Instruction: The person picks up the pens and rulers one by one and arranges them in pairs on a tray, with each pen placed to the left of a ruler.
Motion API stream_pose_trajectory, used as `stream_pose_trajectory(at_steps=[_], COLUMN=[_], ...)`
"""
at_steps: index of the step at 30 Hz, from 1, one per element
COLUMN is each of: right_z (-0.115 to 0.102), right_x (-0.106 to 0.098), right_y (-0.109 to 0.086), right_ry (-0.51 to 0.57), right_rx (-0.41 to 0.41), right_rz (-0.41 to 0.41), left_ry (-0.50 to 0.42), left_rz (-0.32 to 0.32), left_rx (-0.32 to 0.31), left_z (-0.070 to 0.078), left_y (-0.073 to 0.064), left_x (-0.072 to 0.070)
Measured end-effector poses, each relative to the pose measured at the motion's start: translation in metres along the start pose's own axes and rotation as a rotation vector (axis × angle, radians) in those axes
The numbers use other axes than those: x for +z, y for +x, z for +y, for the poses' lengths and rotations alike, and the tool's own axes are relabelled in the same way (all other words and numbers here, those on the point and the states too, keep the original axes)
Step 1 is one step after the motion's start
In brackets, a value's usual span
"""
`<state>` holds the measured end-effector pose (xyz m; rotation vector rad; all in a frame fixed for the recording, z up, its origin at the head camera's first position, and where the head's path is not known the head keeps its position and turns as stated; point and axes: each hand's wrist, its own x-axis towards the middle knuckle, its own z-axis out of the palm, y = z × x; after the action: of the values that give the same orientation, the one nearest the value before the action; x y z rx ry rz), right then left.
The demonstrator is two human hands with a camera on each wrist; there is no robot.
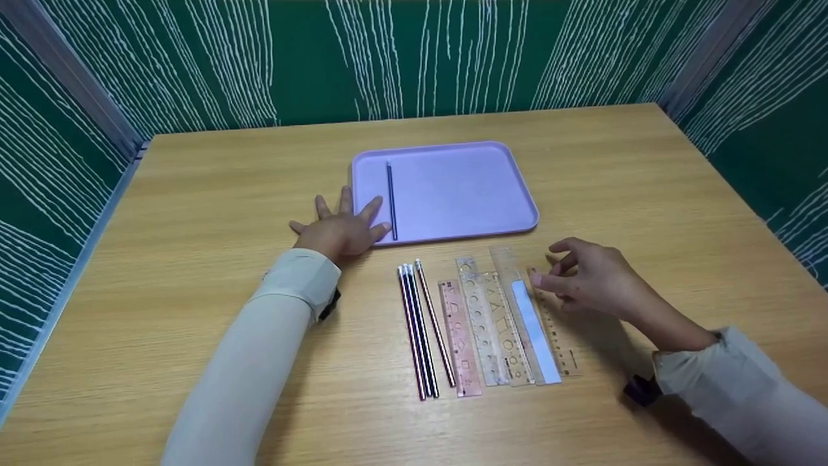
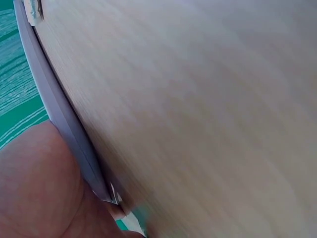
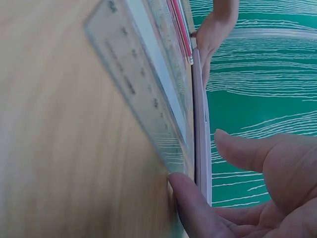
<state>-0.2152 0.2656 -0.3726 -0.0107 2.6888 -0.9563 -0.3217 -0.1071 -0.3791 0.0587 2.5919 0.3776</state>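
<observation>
At the tray (image 1: 453,188), splayed left fingers (image 1: 370,208)

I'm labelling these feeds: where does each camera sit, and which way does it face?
Head: on the head, facing forward and down at the light-brown wood-grained table; left hand, right hand and both pale-grey fabric sleeves show.
Left wrist: on that wrist, looking low across the table; part of the left hand shows lower left.
Right wrist: on that wrist, looking past the right hand toward straight transparent plastic rulers; both hands show.
Shared: head and right wrist both show those rulers and the rectangular pale-purple tray.
</observation>
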Motion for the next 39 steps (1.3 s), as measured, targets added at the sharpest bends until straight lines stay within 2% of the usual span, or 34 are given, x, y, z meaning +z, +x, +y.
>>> stream_pose_trajectory(at_steps=[4,11,23,28,34,39], right_z=[0.0,0.0,-0.008,-0.007,-0.004,0.001], right_x=[0.004,0.013,0.029,0.027,0.025,0.022], right_y=[-0.004,-0.012,-0.015,-0.015,-0.014,-0.015], right_ry=[-0.005,-0.172,-0.299,-0.276,-0.206,-0.163], right_rx=[-0.016,-0.117,-0.156,-0.157,-0.081,-0.093], right_rz=[0.012,0.111,0.172,0.131,0.072,0.053], left_ry=[-0.003,0.012,-0.01,-0.018,-0.019,0.015], left_rz=[-0.001,0.009,0.001,0.005,0.003,0.016], left_rx=[-0.008,0.007,0.0,-0.001,-0.004,0.011], left_z=[0.001,0.001,-0.001,-0.001,-0.001,-0.001], left_y=[-0.001,0.001,0.002,0.003,0.003,0.003], left_x=[0.0,0.002,0.002,0.002,0.002,0.003])
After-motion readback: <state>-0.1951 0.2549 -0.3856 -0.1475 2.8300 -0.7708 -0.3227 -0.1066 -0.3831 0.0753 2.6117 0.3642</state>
